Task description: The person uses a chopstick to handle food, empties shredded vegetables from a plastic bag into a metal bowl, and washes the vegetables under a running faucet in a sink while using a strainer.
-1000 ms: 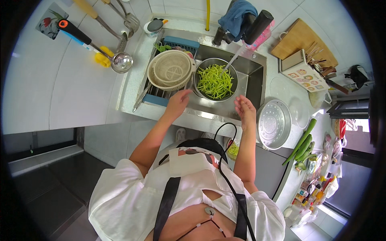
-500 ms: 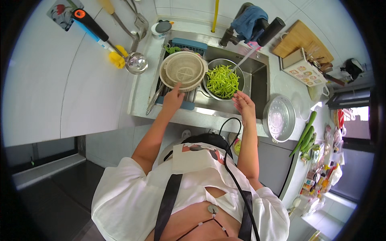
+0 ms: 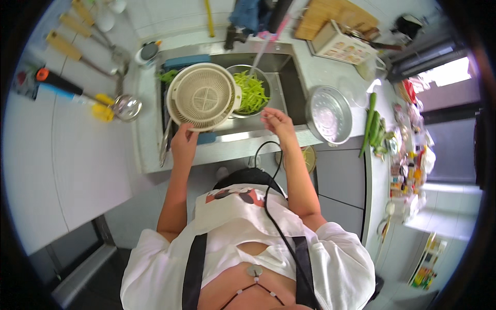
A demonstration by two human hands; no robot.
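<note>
My left hand (image 3: pixel 184 143) grips the near edge of a stack of beige plastic baskets, a strainer (image 3: pixel 204 96) sitting in a wider one. The stack overlaps the left rim of a round metal bowl (image 3: pixel 267 88) in the sink. Cut green vegetable strips (image 3: pixel 250 93) fill that bowl, and a stream of water (image 3: pixel 258 58) runs into it from the tap. Close to the bowl's near right edge, my right hand (image 3: pixel 279 125) hovers over the sink's front with its fingers loosely curled and apart, holding nothing visible.
A perforated metal pan (image 3: pixel 329 114) stands on the counter right of the sink (image 3: pixel 294 103). Long green vegetables (image 3: pixel 373 129) lie beyond it. A knife block (image 3: pixel 343 44) and cutting boards (image 3: pixel 330 18) are at the back right. Ladles and spatulas hang on the left wall, including a ladle (image 3: pixel 127 108).
The basket stack looks larger and covers more of the bowl's left side; my left hand has moved to its near rim. My right hand has drawn slightly away from the bowl. The view has shifted.
</note>
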